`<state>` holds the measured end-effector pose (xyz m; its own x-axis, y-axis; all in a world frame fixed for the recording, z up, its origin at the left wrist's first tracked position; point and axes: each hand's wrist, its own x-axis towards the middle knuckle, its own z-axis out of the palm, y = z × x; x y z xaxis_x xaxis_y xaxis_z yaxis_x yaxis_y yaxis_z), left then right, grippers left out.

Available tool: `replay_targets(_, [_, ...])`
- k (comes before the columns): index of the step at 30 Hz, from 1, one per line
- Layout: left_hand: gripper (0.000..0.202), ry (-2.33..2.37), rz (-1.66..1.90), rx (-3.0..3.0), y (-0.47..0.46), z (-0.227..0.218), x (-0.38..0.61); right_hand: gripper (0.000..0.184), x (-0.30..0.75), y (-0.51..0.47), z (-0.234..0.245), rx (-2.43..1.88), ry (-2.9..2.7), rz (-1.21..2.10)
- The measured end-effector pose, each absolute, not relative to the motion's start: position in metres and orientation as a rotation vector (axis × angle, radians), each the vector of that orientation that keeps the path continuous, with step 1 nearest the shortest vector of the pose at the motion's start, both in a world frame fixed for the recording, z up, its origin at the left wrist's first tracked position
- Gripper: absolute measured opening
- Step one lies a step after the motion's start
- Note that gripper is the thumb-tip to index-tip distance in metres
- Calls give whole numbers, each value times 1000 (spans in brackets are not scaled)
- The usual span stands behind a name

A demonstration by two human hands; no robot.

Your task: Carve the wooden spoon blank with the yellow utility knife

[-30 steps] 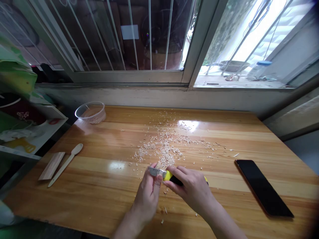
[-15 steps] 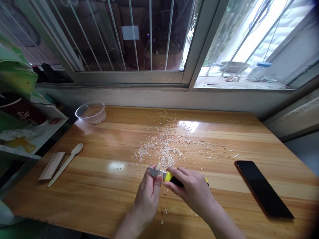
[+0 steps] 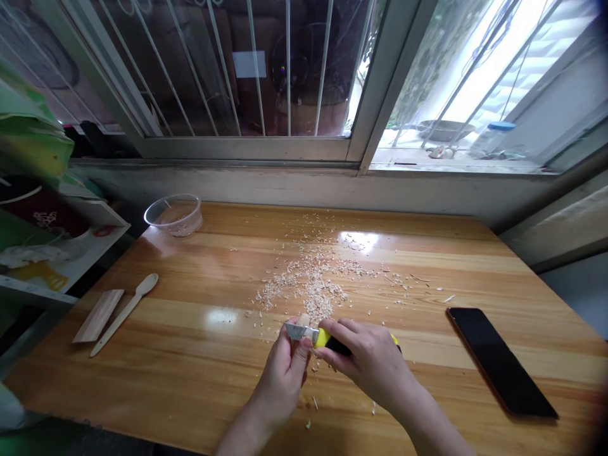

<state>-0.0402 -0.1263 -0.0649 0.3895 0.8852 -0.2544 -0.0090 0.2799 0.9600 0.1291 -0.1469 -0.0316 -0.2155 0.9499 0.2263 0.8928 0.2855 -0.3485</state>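
My right hand [image 3: 368, 354] is closed around the yellow and black handle of a utility knife [image 3: 323, 337]. Its blade points left and lies across a small pale piece of wood [image 3: 303, 318]. My left hand [image 3: 285, 370] pinches that piece, thumb up against it close to the blade; most of the piece is hidden by the fingers. Just beyond both hands, a scatter of wood shavings [image 3: 319, 294] covers the middle of the table [image 3: 190, 380].
At the left lie a wooden spoon [image 3: 126, 313] and a flat wood strip [image 3: 99, 315]. A clear plastic bowl [image 3: 175, 218] stands at the back left corner. To the right rests a black phone [image 3: 501, 361]. A window [image 3: 247, 149] borders the far side.
The blade and my hands have shifted very slightly, with the knife still against the wood piece. Other things on the table stay where they were.
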Motion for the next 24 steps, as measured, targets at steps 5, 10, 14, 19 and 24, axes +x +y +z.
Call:
replay_targets(5, [43,994,782,1119,-124,-62,-40,45,128,-146,-32,-1665,-2165,155])
replay_targets(10, [38,1022,781,1137,-123,-64,-39,51,126,-146,-35,-1669,-2151,33])
replay_targets(14, [37,1066,813,1110,-123,-66,-37,51,123,-146,-36,-1659,-2129,26])
replay_targets(19, [38,1066,842,1148,-121,-63,-38,48,123,-145,-35,-1645,-2088,78])
replay_targets(24, [44,1117,800,1311,-121,-63,-43,46,124,-145,-33,-1664,-2134,160])
